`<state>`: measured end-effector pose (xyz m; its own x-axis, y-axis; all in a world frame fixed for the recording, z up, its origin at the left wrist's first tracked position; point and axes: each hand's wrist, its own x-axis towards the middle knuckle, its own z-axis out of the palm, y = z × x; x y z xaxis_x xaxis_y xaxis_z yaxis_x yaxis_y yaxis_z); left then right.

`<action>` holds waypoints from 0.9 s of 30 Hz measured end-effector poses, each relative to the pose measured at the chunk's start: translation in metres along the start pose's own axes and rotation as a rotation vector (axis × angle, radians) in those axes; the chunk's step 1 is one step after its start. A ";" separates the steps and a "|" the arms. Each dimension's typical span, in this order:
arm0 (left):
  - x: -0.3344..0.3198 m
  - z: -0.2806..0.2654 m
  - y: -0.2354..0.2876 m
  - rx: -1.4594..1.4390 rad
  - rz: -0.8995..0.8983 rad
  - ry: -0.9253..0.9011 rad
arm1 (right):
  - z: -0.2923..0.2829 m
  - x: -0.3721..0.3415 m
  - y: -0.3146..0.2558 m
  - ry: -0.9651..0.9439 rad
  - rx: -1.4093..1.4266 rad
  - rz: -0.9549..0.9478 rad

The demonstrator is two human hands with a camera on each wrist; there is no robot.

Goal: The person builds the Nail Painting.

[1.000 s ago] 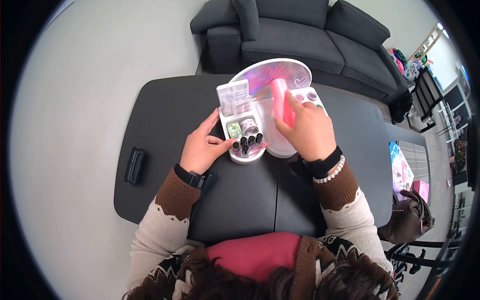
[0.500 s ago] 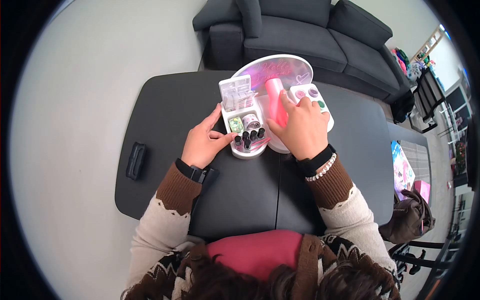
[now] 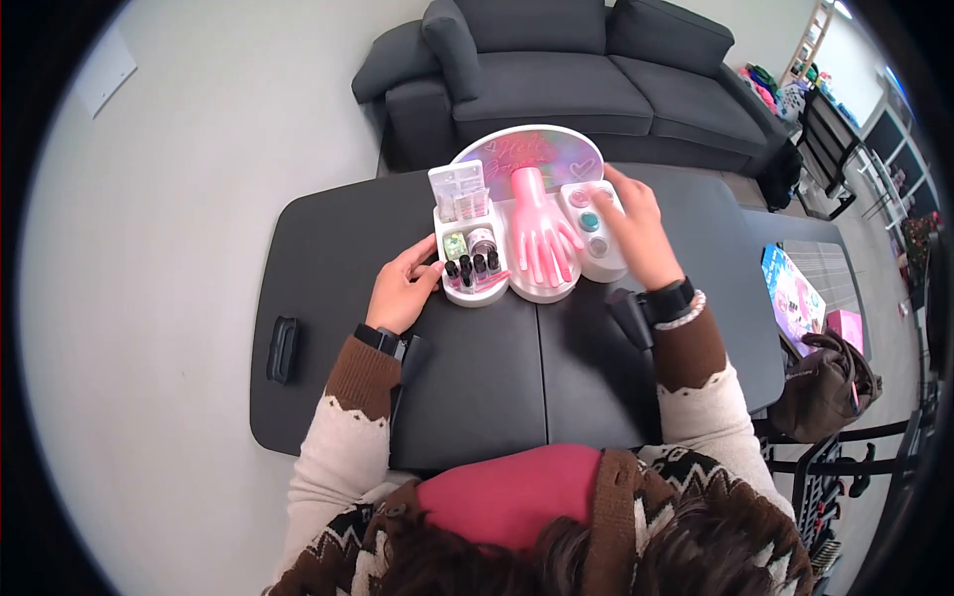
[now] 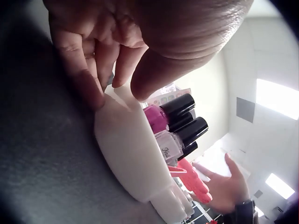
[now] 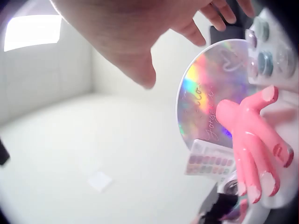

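The white vanity stand (image 3: 477,298) has a rounded iridescent backboard (image 3: 512,154). My left hand (image 3: 402,290) holds its left edge; in the left wrist view, thumb and fingers (image 4: 98,95) pinch the white rim (image 4: 133,144) beside polish bottles (image 4: 175,114). A pink model hand (image 3: 542,233) rests in the middle section, fingers towards me. My right hand (image 3: 641,233), fingers extended, is over the right side, near the round pots (image 3: 589,222). Seen from the right wrist, the right hand (image 5: 135,32) holds nothing, apart from the pink model hand (image 5: 252,135).
The stand is on a dark table (image 3: 477,387). A small black case (image 3: 283,350) lies at the table's left. Behind is a grey sofa (image 3: 556,89). To the right are a colourful box (image 3: 795,298) and a brown bag (image 3: 825,392).
My right hand has let go of the pink model hand and moved right, past the pots. The model hand now lies lower, fingers spread in view. My left hand remains at the stand's edge.
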<state>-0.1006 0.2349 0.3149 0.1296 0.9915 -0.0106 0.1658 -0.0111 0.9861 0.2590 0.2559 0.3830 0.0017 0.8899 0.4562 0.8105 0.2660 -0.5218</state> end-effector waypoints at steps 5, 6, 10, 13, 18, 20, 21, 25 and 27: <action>0.011 0.000 0.000 -0.047 -0.016 -0.110 | 0.001 -0.037 0.034 -0.004 1.225 0.617; 0.011 0.002 -0.001 -0.044 -0.019 -0.114 | 0.010 -0.045 0.048 -0.052 1.284 0.569; 0.013 0.008 -0.003 -0.096 -0.041 -0.059 | 0.022 -0.061 0.044 0.091 1.205 0.596; 0.018 0.006 -0.007 -0.151 -0.103 0.029 | 0.017 -0.058 0.042 0.139 1.153 0.598; 0.016 0.001 -0.008 -0.347 -0.160 0.216 | 0.002 -0.044 0.074 0.046 1.091 0.619; 0.017 0.001 -0.011 -0.351 -0.161 0.194 | -0.001 -0.041 0.089 -0.004 1.122 0.590; 0.017 0.002 -0.012 -0.352 -0.166 0.175 | -0.001 -0.040 0.096 -0.057 1.155 0.565; 0.012 0.001 -0.004 -0.399 -0.153 0.187 | -0.003 -0.040 0.099 0.011 1.201 0.562; 0.015 -0.012 -0.011 -0.344 -0.093 0.290 | 0.000 -0.041 0.102 0.245 1.038 0.539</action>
<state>-0.1117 0.2519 0.3057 -0.1580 0.9820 -0.1032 -0.1772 0.0746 0.9813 0.3421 0.2466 0.3113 0.3992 0.9145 0.0661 -0.1894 0.1528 -0.9699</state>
